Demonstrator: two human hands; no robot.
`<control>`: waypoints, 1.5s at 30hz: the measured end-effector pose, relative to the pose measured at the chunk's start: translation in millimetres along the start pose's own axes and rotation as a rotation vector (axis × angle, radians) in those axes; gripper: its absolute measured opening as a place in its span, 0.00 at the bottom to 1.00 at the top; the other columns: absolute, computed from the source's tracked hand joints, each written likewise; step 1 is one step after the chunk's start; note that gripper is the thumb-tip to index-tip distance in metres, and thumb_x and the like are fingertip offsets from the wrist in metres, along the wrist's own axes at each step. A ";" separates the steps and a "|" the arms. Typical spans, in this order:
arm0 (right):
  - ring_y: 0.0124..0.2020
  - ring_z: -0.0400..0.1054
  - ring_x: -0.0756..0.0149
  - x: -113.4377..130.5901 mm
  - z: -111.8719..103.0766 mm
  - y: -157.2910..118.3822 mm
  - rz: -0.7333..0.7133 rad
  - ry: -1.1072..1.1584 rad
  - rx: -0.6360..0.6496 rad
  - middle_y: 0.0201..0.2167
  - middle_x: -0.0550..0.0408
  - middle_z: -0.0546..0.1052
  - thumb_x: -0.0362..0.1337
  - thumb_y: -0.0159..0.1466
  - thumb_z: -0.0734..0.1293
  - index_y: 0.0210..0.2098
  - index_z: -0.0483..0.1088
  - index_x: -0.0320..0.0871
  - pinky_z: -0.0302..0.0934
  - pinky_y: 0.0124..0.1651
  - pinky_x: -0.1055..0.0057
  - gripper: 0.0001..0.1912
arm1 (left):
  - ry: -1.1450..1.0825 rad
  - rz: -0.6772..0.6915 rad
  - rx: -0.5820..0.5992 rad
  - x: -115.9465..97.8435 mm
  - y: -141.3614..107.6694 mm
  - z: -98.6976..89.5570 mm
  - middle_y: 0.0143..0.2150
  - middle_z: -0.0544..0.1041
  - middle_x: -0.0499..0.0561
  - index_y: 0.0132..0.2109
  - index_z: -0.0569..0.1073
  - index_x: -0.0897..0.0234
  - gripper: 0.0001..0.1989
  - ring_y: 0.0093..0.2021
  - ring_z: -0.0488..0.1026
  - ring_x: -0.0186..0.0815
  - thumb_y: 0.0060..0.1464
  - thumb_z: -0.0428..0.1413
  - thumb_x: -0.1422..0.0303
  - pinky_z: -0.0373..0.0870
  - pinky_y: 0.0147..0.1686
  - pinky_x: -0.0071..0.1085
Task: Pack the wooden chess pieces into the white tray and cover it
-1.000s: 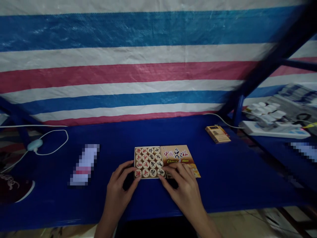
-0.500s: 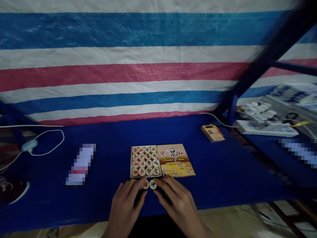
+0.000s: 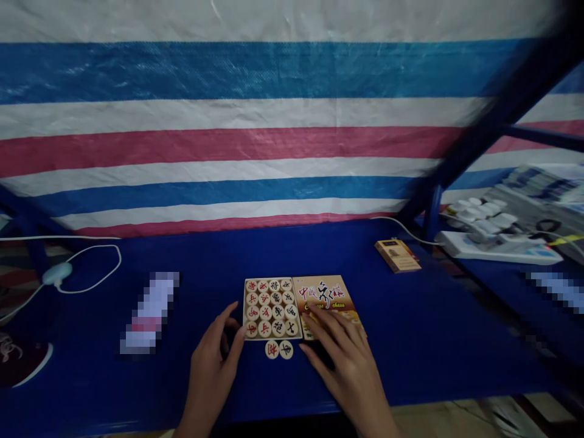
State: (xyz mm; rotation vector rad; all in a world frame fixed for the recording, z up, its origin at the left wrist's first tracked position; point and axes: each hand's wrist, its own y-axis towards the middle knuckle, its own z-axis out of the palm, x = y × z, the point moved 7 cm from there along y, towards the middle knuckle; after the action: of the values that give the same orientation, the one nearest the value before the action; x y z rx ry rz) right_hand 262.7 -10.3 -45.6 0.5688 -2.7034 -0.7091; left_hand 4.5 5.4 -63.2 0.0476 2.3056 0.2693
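One red xiangqi piece [image 3: 272,349], one black xiangqi piece [image 3: 286,349]: probably light, hard, smooth; pinch by rims. My left grip [image 3: 213,359], right grip [image 3: 343,353]: parted, visibly empty.

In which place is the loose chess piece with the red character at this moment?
In the head view, the loose red-marked piece lies on the blue table, below centre, just beneath the open box and immediately left of the loose black-marked piece.

The forearms [image 3: 201,395] are bare, the clothing [image 3: 283,428] black.
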 end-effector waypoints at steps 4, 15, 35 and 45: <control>0.61 0.66 0.52 -0.1 5.0 -1.4 -0.003 -0.005 0.013 0.64 0.54 0.71 0.41 0.70 0.67 0.65 0.66 0.50 0.65 0.58 0.51 0.24 | 0.034 0.029 0.083 -4.1 3.6 4.9 0.43 0.79 0.52 0.63 0.71 0.54 0.20 0.39 0.78 0.38 0.68 0.51 0.58 0.77 0.36 0.32; 0.63 0.64 0.51 -2.0 3.6 -0.4 -0.020 0.087 0.009 0.65 0.52 0.70 0.42 0.69 0.68 0.65 0.66 0.50 0.67 0.58 0.49 0.26 | 0.020 0.048 0.077 -5.1 5.5 3.7 0.43 0.77 0.49 0.64 0.70 0.52 0.20 0.36 0.77 0.34 0.68 0.52 0.58 0.75 0.33 0.28; 0.45 0.69 0.57 34.8 1.1 38.4 0.099 0.258 -0.061 0.38 0.55 0.77 0.40 0.67 0.71 0.45 0.76 0.50 0.60 0.51 0.55 0.08 | 0.143 0.125 -0.033 -30.2 -10.5 25.1 0.23 0.72 0.42 0.51 0.79 0.55 0.14 0.22 0.70 0.31 0.64 0.57 0.56 0.67 0.26 0.27; 0.46 0.71 0.57 17.7 -20.7 -8.0 0.029 0.220 -0.092 0.43 0.54 0.79 0.35 0.65 0.72 0.54 0.73 0.49 0.63 0.48 0.59 0.18 | 0.230 0.331 -0.092 -39.8 -39.2 -5.5 0.31 0.75 0.44 0.60 0.73 0.55 0.17 0.29 0.75 0.31 0.65 0.58 0.65 0.73 0.36 0.31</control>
State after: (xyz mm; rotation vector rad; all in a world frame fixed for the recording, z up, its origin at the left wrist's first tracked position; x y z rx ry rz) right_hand 257.2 -32.8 -29.4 0.5492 -2.4580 -0.7145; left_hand 29.5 -38.7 -39.0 0.3708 2.5045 0.5754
